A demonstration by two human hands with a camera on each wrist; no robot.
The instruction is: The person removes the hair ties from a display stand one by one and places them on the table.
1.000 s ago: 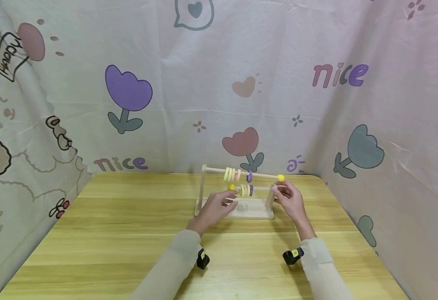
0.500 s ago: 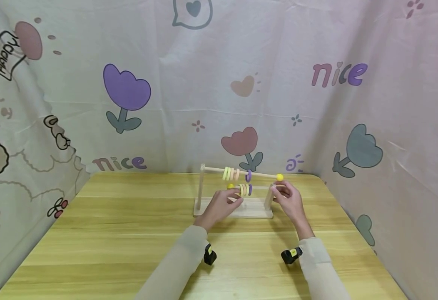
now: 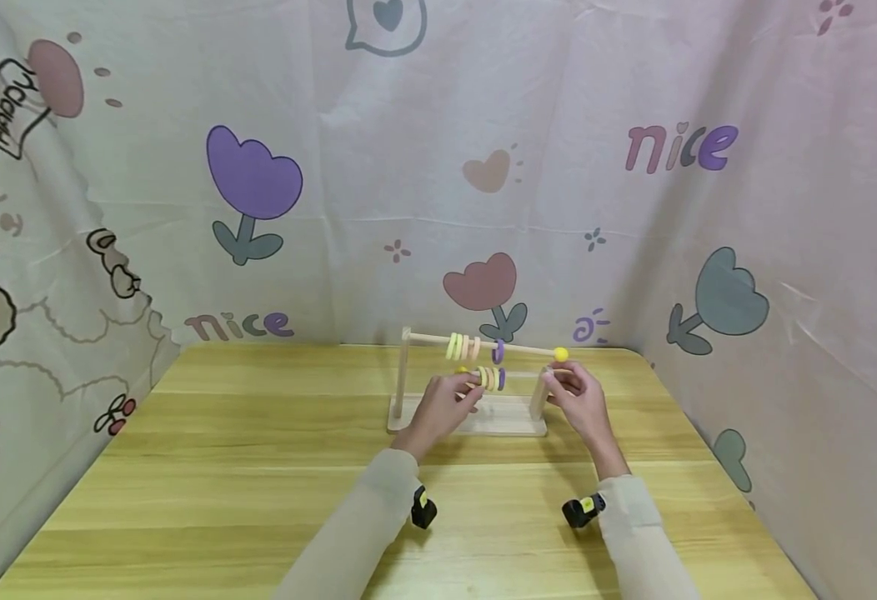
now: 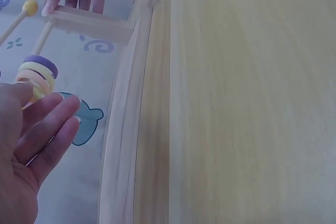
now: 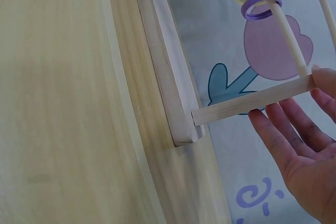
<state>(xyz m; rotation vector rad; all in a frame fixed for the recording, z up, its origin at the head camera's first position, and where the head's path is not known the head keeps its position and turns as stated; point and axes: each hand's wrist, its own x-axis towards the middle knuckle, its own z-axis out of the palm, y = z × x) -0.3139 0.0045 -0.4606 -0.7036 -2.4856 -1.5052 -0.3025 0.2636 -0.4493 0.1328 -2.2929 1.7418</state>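
Observation:
A wooden ring stand (image 3: pixel 498 425) has two rods, each tipped with a yellow ball. On the lower rod, a stack of pale yellow, peach and purple rings (image 4: pixel 38 74) sits together; my left hand (image 3: pixel 442 408) pinches its left-end ring between thumb and forefinger, the other fingers spread loosely below. My right hand (image 3: pixel 579 404) holds the top of the short post (image 5: pixel 252 100), thumb on one side and fingertips under it. Above, the upper rod (image 3: pixel 528 349) carries yellow-green and peach rings (image 3: pixel 463 347) and a separate purple ring (image 3: pixel 498 352). The left hand mostly covers the lower rod's ball.
The stand rests on a wood-grain table (image 3: pixel 258 467), toward its back edge. A printed fabric curtain (image 3: pixel 378 167) hangs behind and along both sides. The tall post (image 3: pixel 403 375) holds up the upper rod at the left.
My left hand has moved right along the lower rod, from near the yellow ball to the ring stack, and closed on the end ring. My right hand stays at the short post.

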